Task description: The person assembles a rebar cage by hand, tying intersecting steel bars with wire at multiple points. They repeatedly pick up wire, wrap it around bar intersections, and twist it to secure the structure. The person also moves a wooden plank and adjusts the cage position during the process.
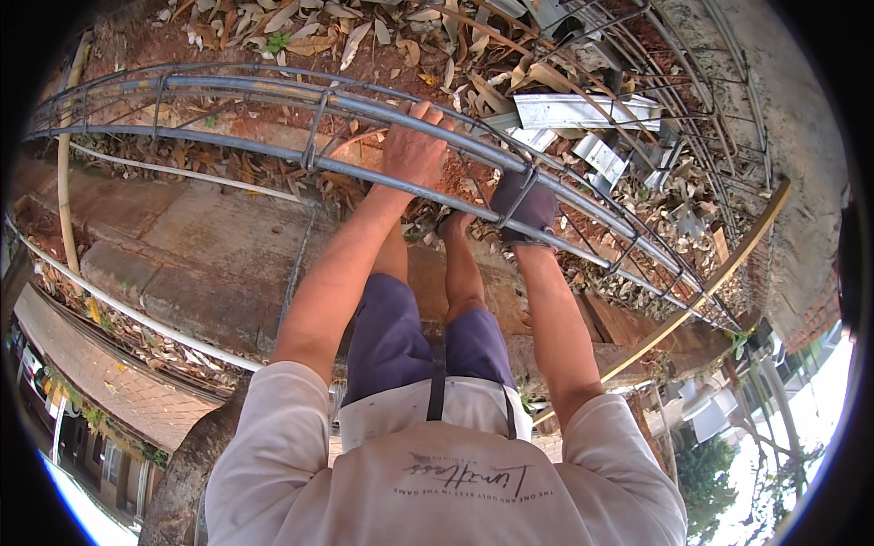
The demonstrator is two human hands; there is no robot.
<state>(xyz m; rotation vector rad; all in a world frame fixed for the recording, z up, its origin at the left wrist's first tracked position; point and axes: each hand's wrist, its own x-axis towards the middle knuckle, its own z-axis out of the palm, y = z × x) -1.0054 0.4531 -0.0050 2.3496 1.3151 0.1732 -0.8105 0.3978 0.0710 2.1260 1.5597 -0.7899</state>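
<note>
A long rebar cage (238, 85) of grey steel bars joined by square stirrups stretches across the view in front of me. My left hand (417, 150) is bare and reaches over the cage's near bar. Its fingers are closed round the farther bar. To the right, my right hand (526, 202) wears a dark glove and sits in a compact, closed shape among the bars, beside a stirrup (517, 197). The near bar and that stirrup cross in front of the glove, and its separate fingers are hard to make out.
Bent sheet-metal pieces (590, 112) lie among dry leaves (314, 44) beyond the cage. More thin steel bars (728, 86) stand at the upper right. Bamboo poles (66, 182) cross at the left and right. Below are stone slabs (196, 241) and a white pipe (137, 302).
</note>
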